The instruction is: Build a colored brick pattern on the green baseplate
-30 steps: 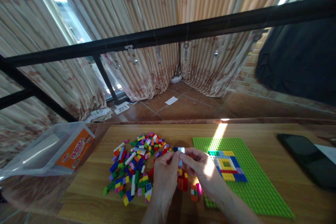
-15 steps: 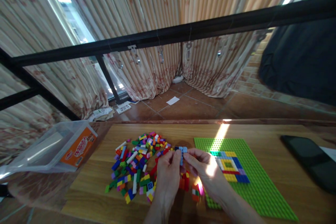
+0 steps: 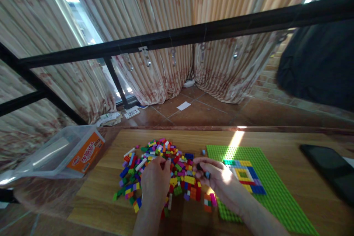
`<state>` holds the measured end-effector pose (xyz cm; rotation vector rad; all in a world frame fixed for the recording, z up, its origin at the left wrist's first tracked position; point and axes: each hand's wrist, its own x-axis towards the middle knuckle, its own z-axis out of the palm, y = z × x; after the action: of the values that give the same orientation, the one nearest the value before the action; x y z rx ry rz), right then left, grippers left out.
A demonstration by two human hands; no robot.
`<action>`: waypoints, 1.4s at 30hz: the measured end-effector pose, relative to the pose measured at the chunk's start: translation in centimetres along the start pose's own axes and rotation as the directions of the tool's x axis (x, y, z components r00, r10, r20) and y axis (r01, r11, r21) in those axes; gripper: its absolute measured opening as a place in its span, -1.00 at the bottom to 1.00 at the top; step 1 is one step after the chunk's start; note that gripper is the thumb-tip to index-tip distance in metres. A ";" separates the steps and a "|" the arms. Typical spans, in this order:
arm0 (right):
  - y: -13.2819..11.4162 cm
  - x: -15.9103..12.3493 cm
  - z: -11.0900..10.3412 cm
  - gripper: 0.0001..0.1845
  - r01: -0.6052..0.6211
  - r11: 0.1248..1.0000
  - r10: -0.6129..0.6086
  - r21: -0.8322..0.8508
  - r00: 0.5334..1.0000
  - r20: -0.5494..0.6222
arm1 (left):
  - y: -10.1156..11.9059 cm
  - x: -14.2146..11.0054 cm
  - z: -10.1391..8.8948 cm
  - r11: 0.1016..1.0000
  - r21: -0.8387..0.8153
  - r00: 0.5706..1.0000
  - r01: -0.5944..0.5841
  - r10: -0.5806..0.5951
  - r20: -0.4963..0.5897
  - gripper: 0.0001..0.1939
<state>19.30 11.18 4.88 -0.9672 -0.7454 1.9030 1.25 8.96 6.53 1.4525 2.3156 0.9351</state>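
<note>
My left hand (image 3: 155, 179) reaches over the pile of toy building bricks (image 3: 189, 180), thumb and fingers pinched together at its right side. A speck of blue shows by its fingertips, but what it holds is too small to make out. Between the pile and the green baseplate (image 3: 276, 186), my right hand (image 3: 218, 173) is curled round a light-blue brick (image 3: 207, 174). Something dark also shows among its fingers. Low rows of bricks (image 3: 253, 175) form a rectangular pattern on the baseplate, partly behind my right hand. A small light-blue brick (image 3: 204, 152) lies beside the baseplate's far left corner.
A clear plastic box (image 3: 63, 155) with an orange label lies tilted at the left. A black phone-like slab (image 3: 326, 169) rests at the right of the wooden table (image 3: 96, 195). Beyond the table are a dark metal rail (image 3: 177, 37) and long curtains (image 3: 155, 7).
My hands have parted: the left moved left onto the pile, while the light-blue bricks were between both before. A small light-blue brick now shows on the table near the baseplate.
</note>
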 end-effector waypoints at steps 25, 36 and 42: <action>1.5 -1.2 2.4 -0.59 0.568 0.593 -0.605 -0.570 0.782 0.150 | 6.6 -3.1 5.6 -0.318 -0.658 0.690 0.683 -0.013 0.723 -0.70; 0.3 -0.8 0.0 -0.88 0.421 0.208 -0.785 -0.883 0.611 0.106 | 8.5 -3.5 4.8 -0.355 -0.633 0.674 0.688 -0.010 0.739 -0.60; -0.3 -0.8 -1.2 -0.88 0.422 0.262 -0.732 -0.868 0.673 0.107 | 8.5 -3.5 5.0 -0.369 -0.595 0.651 0.714 0.035 0.758 -0.58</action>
<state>20.71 10.72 4.74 -1.2659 -1.6459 0.5581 11.55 10.31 7.71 -0.0694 0.6451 1.3065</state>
